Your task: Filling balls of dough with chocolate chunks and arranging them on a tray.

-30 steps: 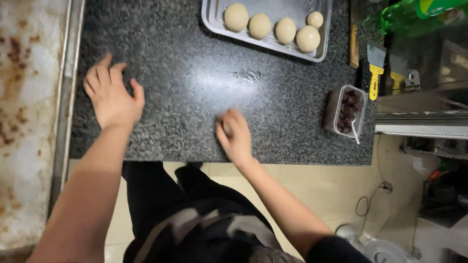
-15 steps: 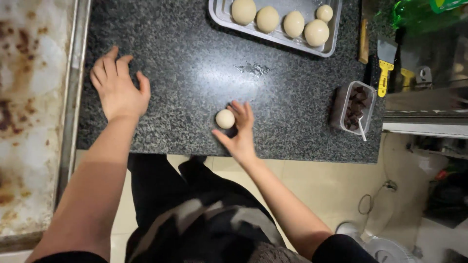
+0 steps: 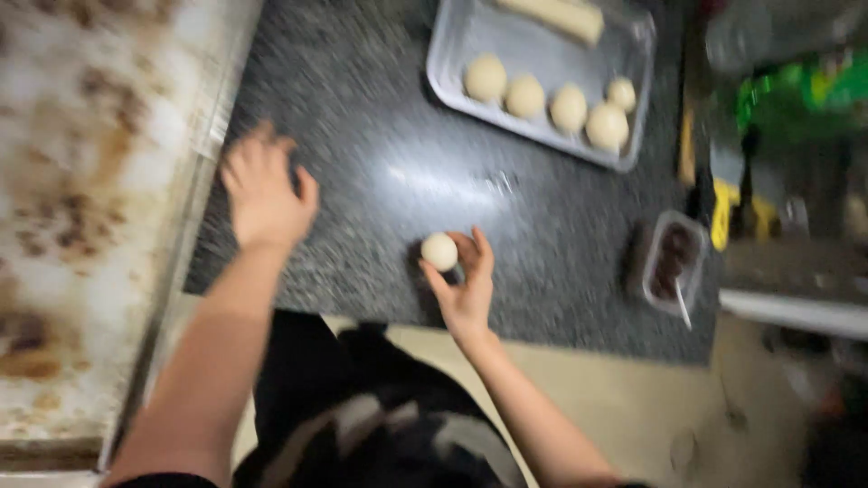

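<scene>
Frame blurred by head motion; fine detail lost.

Surroundings. Beyond the right hand (image 3: 466,285), well apart across the dark speckled stone tabletop (image 3: 380,181), lies a shallow grey metal tray (image 3: 452,54). It holds a row of four pale round dough balls (image 3: 547,98), with a pale elongated dough log (image 3: 553,15) behind them at the tray's far side. To the right of the right hand, near the tabletop's right end, stands a small clear plastic tub of dark filling (image 3: 671,260) with a thin utensil leaning out of it. Past that, a yellow-handled scraper (image 3: 721,210) and a green bottle-like shape (image 3: 796,95), too smeared to make out further. To the left of the left hand (image 3: 264,192) runs a stained, rust-mottled metal sheet (image 3: 81,226), its raised edge just beside that hand. Nothing lies between the two hands.

Object in hand. One small pale round dough ball (image 3: 440,251), smooth and off-white, about the size of those in the tray. It sits at the fingertips of the right hand, palm turned up and fingers curled round its right side, grasping it just above or on the tabletop; contact with the surface cannot be told.

Left hand: released, fingers spread, palm down on or just over the tabletop, holding nothing.

Edges and room. The tabletop's near edge passes just under the right wrist; the person's dark clothing shows below it. Bare stone extends from both hands out to the tray.
</scene>
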